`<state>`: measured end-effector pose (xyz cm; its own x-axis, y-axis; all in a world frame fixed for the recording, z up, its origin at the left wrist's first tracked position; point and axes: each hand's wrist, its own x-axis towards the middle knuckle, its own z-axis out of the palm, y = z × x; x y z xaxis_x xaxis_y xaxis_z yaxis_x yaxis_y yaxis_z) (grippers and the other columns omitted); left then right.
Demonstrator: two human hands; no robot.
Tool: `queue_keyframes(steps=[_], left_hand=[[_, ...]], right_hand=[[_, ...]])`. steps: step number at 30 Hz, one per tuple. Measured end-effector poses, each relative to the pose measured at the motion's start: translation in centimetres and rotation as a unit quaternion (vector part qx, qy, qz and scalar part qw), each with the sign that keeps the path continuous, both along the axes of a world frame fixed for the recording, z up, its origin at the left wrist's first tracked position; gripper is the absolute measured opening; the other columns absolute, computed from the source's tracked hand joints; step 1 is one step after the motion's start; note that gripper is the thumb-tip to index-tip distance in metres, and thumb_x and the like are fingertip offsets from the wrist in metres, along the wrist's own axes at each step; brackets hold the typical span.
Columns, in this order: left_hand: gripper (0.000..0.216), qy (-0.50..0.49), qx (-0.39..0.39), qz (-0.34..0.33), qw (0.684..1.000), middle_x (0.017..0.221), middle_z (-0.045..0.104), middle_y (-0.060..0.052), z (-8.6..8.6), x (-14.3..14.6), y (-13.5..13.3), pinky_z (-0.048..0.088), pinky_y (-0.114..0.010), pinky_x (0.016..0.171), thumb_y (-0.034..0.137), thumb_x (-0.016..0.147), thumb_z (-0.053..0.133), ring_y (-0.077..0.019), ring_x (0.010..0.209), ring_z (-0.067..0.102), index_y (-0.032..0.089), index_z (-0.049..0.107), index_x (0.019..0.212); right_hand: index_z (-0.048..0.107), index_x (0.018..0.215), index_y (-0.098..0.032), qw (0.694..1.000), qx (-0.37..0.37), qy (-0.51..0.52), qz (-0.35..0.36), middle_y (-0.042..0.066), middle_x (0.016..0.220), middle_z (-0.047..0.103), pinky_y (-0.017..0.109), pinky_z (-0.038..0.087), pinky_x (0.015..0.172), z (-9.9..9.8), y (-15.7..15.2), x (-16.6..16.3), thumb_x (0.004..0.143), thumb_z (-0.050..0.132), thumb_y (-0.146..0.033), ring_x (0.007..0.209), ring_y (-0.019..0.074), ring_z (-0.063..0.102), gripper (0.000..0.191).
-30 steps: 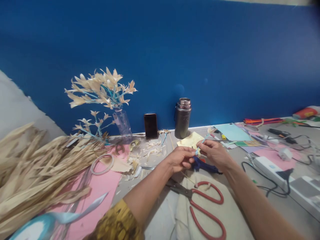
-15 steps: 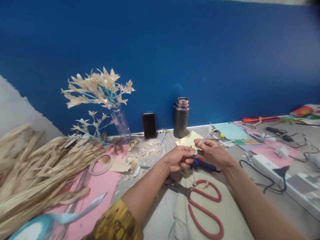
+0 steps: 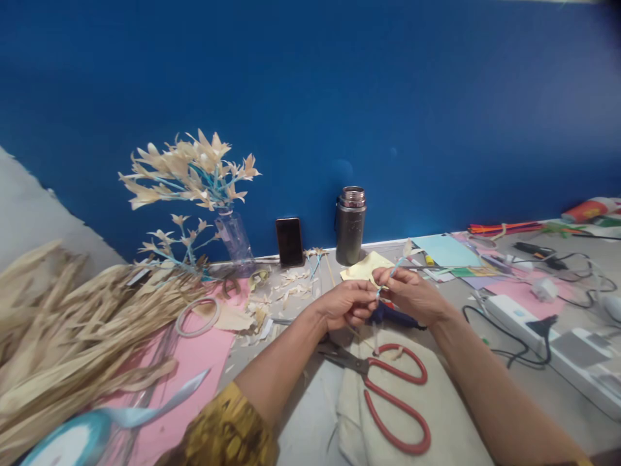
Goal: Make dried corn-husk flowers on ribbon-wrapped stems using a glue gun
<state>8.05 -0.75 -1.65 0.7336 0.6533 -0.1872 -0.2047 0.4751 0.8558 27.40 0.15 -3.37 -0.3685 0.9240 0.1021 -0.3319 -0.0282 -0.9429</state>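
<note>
Between my two hands is a small handmade flower [image 3: 408,248] with a pale bud at its tip and a light-blue wrapped stem. My left hand [image 3: 350,303] pinches the lower stem between thumb and fingertips. Higher up, the fingers of my right hand [image 3: 410,292] close round the same stem, below the bud. A dark blue glue gun [image 3: 400,317] lies behind and under the hands, partly hidden by them. Large scissors with red handles [image 3: 395,375] rest nearer to me on a folded beige cloth [image 3: 422,388], their blades pointing left.
At left are dried husks [image 3: 97,336], a blue ribbon roll [image 3: 72,440] and pink paper [image 3: 194,375]. A vase [image 3: 235,243] of pale flowers, a phone [image 3: 290,242] and a steel flask [image 3: 350,226] stand by the wall. A power strip [image 3: 557,349] with cables lies right.
Both hands keep their hold on the stem. The right fingers have shifted slightly left and toward the left hand; the view has moved a little.
</note>
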Motion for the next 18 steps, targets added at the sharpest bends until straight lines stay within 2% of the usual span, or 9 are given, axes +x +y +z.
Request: queue_keyframes(steps=[3,6,9,12,15,18], left_hand=[[0.030,0.027,0.041,0.026,0.998,0.059,0.047,0.007,0.5,0.1,-0.3,0.010,-0.015,0.040,0.030,0.070,0.078,-0.0009,0.039,0.022,0.018,0.051,0.075],[0.032,0.050,0.084,0.128,0.987,0.054,0.044,0.008,1.5,-0.9,-0.3,0.011,-0.016,0.040,0.032,0.069,0.078,-0.0017,0.039,0.023,0.019,0.049,0.074],[0.032,0.041,0.123,0.236,0.963,0.053,0.043,0.009,3.2,-3.9,-0.7,0.014,-0.015,0.040,0.031,0.069,0.079,-0.0016,0.039,0.023,0.019,0.050,0.075],[0.034,0.039,0.146,0.333,0.931,0.056,0.045,0.008,4.4,-8.1,-2.4,0.013,-0.015,0.039,0.029,0.068,0.081,-0.0012,0.039,0.025,0.018,0.051,0.077],[0.035,0.046,0.121,0.392,0.911,0.059,0.049,0.007,4.0,-11.6,-5.3,0.017,-0.013,0.040,0.029,0.070,0.082,-0.0012,0.042,0.028,0.017,0.050,0.075],[0.037,0.055,0.099,0.419,0.901,0.060,0.050,0.006,2.3,-13.6,-7.9,0.018,-0.013,0.040,0.030,0.070,0.083,-0.0013,0.043,0.029,0.017,0.049,0.074]], right_hand=[[0.075,0.084,-0.020,1.000,-0.012,-0.012,-0.019,0.004,0.095,0.065,0.030,0.050,0.072,0.0,0.1,-0.2,0.065,0.089,-0.046,0.077,0.0158,0.059,0.035],[0.075,0.097,-0.021,0.995,-0.009,-0.073,-0.064,0.004,0.086,0.066,0.028,0.049,0.065,0.1,0.4,-0.2,0.067,0.083,-0.056,0.072,0.0148,0.058,0.046],[0.076,0.092,-0.018,0.976,0.002,-0.175,-0.129,0.006,0.085,0.067,0.026,0.045,0.056,0.0,0.7,-0.2,0.068,0.078,-0.062,0.065,0.0132,0.055,0.050],[0.074,0.077,-0.017,0.963,-0.001,-0.220,-0.154,0.003,0.077,0.067,0.023,0.040,0.050,0.0,0.8,-0.2,0.068,0.079,-0.056,0.057,0.0105,0.048,0.040],[0.072,0.072,-0.019,0.940,0.037,-0.308,-0.140,0.000,0.067,0.065,0.024,0.037,0.050,0.1,0.4,-0.5,0.075,0.073,-0.051,0.055,0.0118,0.049,0.032],[0.073,0.074,-0.020,0.897,0.139,-0.413,-0.081,0.002,0.072,0.071,0.026,0.043,0.059,0.3,-0.5,-1.4,0.083,0.063,-0.045,0.065,0.0167,0.060,0.029]])
